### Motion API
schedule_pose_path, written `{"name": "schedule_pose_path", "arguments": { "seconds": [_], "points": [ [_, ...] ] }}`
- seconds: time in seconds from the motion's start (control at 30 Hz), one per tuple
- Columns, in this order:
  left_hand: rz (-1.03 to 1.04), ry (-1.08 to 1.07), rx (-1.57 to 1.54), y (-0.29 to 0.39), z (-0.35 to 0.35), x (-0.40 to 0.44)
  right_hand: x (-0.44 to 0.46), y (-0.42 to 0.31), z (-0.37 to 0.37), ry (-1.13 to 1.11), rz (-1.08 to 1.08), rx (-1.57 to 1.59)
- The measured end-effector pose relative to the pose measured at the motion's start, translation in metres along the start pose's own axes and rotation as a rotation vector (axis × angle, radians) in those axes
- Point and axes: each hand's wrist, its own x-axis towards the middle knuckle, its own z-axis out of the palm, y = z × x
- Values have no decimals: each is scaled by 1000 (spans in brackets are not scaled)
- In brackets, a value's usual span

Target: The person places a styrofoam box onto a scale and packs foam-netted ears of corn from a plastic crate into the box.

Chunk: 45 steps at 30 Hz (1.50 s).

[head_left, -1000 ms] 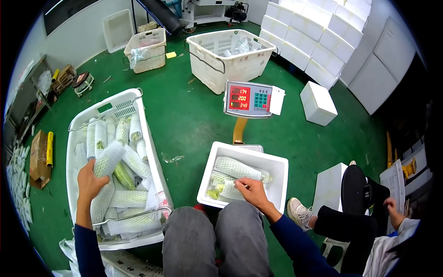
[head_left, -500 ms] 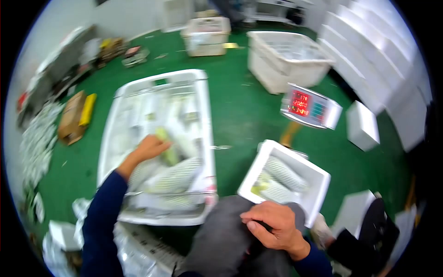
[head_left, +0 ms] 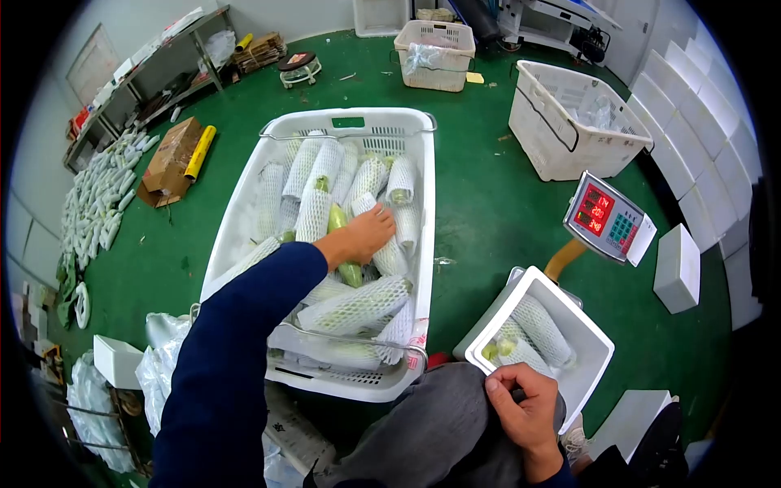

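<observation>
My left hand (head_left: pixel 368 233) reaches into a large white crate (head_left: pixel 427 195), its fingers wrapped over a long vegetable in white foam netting (head_left: pixel 389 254). Beside it lies a bare green vegetable (head_left: pixel 343 244); many netted ones surround them. My right hand (head_left: pixel 521 400) is closed above my knee, near the lower left rim of a white foam box (head_left: pixel 598 358). Whether it pinches anything cannot be made out. Netted vegetables (head_left: pixel 543 329) lie in that box, on a scale with a lit red display (head_left: pixel 595 211).
A white basket (head_left: pixel 561 154) and a smaller one (head_left: pixel 435 69) stand behind. White foam boxes (head_left: pixel 691 130) are stacked at right, with a single one (head_left: pixel 677 268) nearer. A cardboard box (head_left: pixel 171 159) lies at left. Another person's shoe (head_left: pixel 575 443) shows at lower right.
The view has swung left. My left hand has let go of the netted vegetable it held up and moved right across the crate. My right hand has left the foam box and closed near my knee.
</observation>
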Motion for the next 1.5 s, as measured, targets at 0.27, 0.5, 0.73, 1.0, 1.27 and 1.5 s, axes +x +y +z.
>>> {"name": "schedule_pose_path", "arguments": {
  "seconds": [0.27, 0.5, 0.73, 1.0, 1.27, 1.5],
  "points": [
    [11, -107, -151, 3, -23, -10, 4, 4, -1, -9, 37, 30],
    [-264, 276, 100, 10, -76, -66, 0, 6, -1, -20, 39, 93],
    [-343, -353, -860, 84, -77, -93, -4, 12, 1, 18, -94, 16],
    [-739, 513, -2259, 6, -79, -111, -22, 13, -25, 81, -47, 249],
    [-64, 297, -2044, 153, -297, 41, 19, 32, -35, 52, -87, 411],
    [137, 162, -1850, 227, -271, 87, 11, 115, -53, 347, -143, 790]
  ]
}}
